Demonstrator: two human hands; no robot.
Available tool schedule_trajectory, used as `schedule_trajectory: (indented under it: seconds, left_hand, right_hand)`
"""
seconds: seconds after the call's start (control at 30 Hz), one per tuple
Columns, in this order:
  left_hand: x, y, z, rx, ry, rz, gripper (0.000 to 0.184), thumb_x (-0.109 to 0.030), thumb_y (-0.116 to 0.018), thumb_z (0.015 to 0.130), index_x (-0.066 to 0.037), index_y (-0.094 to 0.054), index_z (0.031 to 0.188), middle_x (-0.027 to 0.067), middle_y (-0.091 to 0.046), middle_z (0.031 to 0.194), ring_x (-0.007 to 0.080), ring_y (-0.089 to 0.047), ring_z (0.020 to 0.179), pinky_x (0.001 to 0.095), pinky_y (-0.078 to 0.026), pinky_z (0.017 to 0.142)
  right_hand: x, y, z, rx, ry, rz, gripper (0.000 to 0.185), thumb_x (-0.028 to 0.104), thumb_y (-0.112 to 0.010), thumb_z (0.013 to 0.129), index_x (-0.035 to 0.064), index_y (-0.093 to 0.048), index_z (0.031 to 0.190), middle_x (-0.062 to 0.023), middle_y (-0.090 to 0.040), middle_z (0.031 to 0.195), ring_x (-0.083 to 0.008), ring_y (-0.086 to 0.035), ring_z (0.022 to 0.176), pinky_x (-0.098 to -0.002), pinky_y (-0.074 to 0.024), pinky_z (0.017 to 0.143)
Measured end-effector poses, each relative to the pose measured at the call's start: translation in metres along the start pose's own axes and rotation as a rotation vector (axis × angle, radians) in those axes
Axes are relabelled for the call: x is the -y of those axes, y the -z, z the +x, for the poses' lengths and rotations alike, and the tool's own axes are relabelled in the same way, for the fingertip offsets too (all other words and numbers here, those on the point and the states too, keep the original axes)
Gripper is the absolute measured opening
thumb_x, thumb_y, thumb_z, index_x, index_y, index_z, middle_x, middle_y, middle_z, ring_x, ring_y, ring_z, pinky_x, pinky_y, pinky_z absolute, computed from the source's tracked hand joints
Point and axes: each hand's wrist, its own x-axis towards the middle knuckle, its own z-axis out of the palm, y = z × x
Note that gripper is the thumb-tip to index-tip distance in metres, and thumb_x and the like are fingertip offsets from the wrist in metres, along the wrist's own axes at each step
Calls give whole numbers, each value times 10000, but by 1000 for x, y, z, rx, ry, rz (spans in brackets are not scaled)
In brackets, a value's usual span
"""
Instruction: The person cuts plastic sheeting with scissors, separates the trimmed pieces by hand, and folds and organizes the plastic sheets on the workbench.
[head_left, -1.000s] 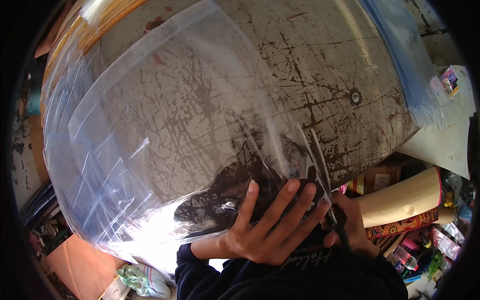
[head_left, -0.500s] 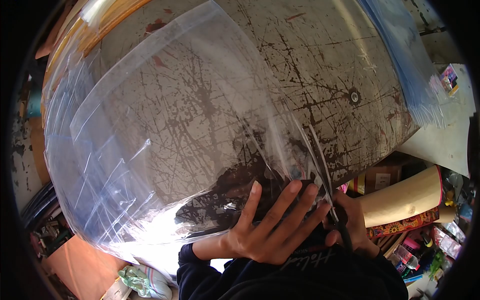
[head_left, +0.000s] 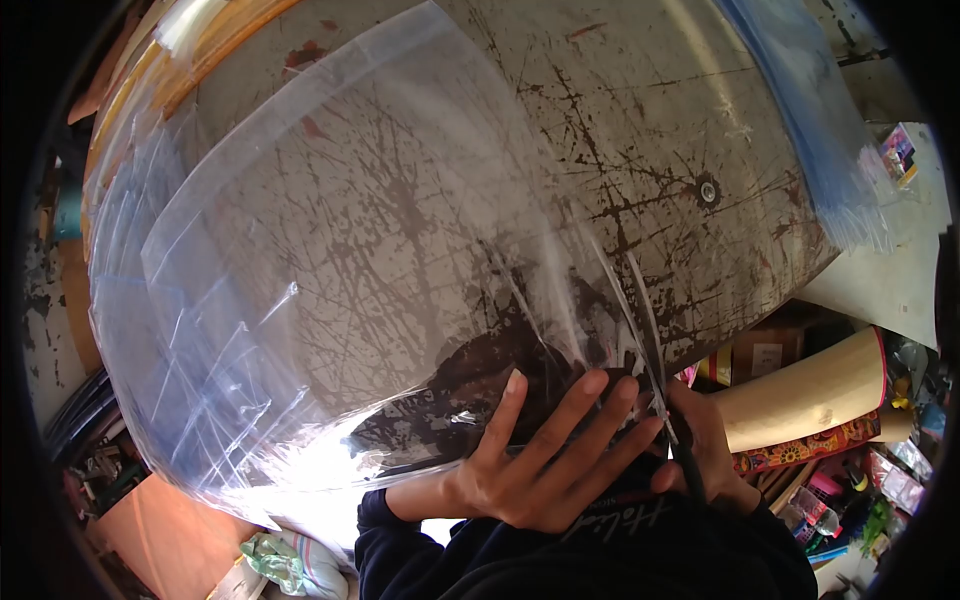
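Note:
A clear plastic sheet [head_left: 350, 230] covers much of the worn, scratched table [head_left: 640, 130]. My left hand [head_left: 545, 460] lies on the sheet near the table's front edge, palm down with fingers spread. Just to its right, my right hand [head_left: 705, 450] is closed around the dark handles of scissors [head_left: 683, 455]. The scissors' long blades point up and away, at the right edge of the sheet. Part of the grip is hidden by the handles and the dark clothing behind.
A pile of clear plastic [head_left: 150, 290] lies at the left, and a bluish plastic bundle [head_left: 810, 120] at the far right. Beyond the right edge are a cream roll [head_left: 810, 395], a cardboard box [head_left: 765, 350] and mixed packets. A white sack [head_left: 315, 565] is at lower left.
My left hand has shifted very slightly down and right on the sheet. The sheet's right part and the scissor blades have moved a little; my right hand stays closed on the scissors.

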Motion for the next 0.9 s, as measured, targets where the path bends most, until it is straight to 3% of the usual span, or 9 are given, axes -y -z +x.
schedule_trajectory:
  seconds: [0.2, 0.3, 0.37, 0.67, 0.8, 0.9]
  left_hand:
    - [-1, 0, -1, 4, 8, -4, 274, -450, -552, 829, -380, -645, 1077, -41, -640, 1117, 222, -568, 1114, 597, -356, 982]
    - [-1, 1, 0, 7, 3, 6, 280, -455, -554, 827, -376, -645, 1079, -40, -642, 1114, 223, -569, 1114, 595, -361, 975]
    - [-1, 2, 0, 28, -14, -4, 282, -465, -555, 827, -377, -645, 1080, -41, -642, 1112, 224, -570, 1113, 593, -367, 968]
    - [-2, 0, -1, 1, -25, 0, 292, -478, -552, 829, -373, -641, 1087, -39, -641, 1112, 224, -567, 1115, 600, -367, 963]
    - [0, 1, 0, 23, -41, 9, 292, -483, -557, 827, -376, -640, 1085, -41, -641, 1112, 219, -567, 1114, 600, -366, 965]
    - [-3, 0, -2, -14, -32, 14, 285, -481, -563, 828, -382, -640, 1084, -43, -643, 1107, 214, -571, 1107, 598, -369, 961]
  right_hand:
    - [5, 4, -2, 62, -57, -77, 823, 541, -841, 533, -16, -519, 1045, -26, -541, 733, -85, -495, 650, -234, -365, 551]
    - [8, -2, 0, -35, -106, 31, 823, 543, -839, 537, -19, -517, 1046, -26, -546, 721, -81, -497, 655, -234, -366, 553]
    - [3, -3, 2, -51, -4, 64, 822, 526, -848, 536, -24, -513, 1046, -27, -551, 726, -79, -485, 648, -234, -363, 551]
    - [-3, 5, -1, 37, 68, -70, 842, 488, -870, 514, -28, -506, 1071, -27, -527, 753, -84, -476, 653, -236, -352, 543]
    - [1, 6, -1, 94, -35, -63, 841, 475, -872, 520, -24, -505, 1088, -35, -543, 792, -91, -495, 677, -232, -366, 557]
    - [-1, -2, -1, -10, 1, 99, 830, 452, -875, 534, -25, -502, 1102, -48, -561, 837, -92, -513, 721, -228, -385, 597]
